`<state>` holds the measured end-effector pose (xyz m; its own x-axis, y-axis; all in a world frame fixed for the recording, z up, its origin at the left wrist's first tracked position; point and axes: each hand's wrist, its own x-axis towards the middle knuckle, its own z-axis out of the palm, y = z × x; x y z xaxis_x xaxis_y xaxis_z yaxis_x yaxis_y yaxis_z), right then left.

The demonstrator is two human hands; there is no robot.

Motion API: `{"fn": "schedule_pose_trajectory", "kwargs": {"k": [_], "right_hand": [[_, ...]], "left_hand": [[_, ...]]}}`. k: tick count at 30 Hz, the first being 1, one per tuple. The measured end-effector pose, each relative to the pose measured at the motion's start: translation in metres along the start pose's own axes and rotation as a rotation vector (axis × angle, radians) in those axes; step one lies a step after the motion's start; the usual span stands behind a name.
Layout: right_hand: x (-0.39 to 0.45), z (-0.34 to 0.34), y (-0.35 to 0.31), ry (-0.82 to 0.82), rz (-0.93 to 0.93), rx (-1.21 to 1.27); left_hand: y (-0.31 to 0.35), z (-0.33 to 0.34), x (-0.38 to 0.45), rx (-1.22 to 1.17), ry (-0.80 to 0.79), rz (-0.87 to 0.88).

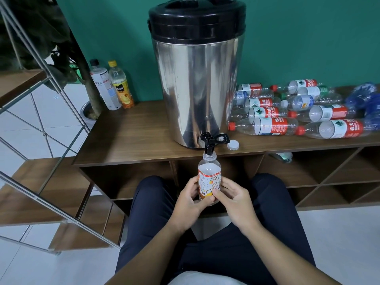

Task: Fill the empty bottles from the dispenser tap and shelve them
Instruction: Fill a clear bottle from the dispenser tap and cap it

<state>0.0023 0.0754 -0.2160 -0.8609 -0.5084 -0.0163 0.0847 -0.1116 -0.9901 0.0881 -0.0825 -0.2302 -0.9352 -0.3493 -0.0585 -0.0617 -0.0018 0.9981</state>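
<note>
Left hand [188, 197]: I see it low in the frame's centre, fingers curled round the left side of the bottle.
Right hand [231, 199]: mirrors it on the right side, thumb pressed across the label, fingers wrapped behind.
Bottle [209, 177]: upright between my 2 hands, uncapped, its mouth directly under the tap; whether it touches, I cannot tell.
Tap [208, 141]: black, at the dispenser's base, overhanging the cabinet edge.
White cap [233, 145]: lies on the cabinet top [133, 136], just right of the tap.
Dispenser [197, 79]: steel drum, black lid, centre frame.
Empty bottles [298, 114]: piled lying flat, right of the dispenser.
2 upright bottles [112, 87]: upper left, by the green wall.
</note>
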Motion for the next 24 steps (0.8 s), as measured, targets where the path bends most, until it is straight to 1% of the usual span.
{"fn": "schedule_pose_trajectory", "kwargs": {"k": [24], "right_hand": [[0.0035, -0.0035, 0.0089, -0.016, 0.006, 0.025]], "left_hand": [[-0.0008, 0.0021, -0.0025, -0.109, -0.006, 0.049]]}}
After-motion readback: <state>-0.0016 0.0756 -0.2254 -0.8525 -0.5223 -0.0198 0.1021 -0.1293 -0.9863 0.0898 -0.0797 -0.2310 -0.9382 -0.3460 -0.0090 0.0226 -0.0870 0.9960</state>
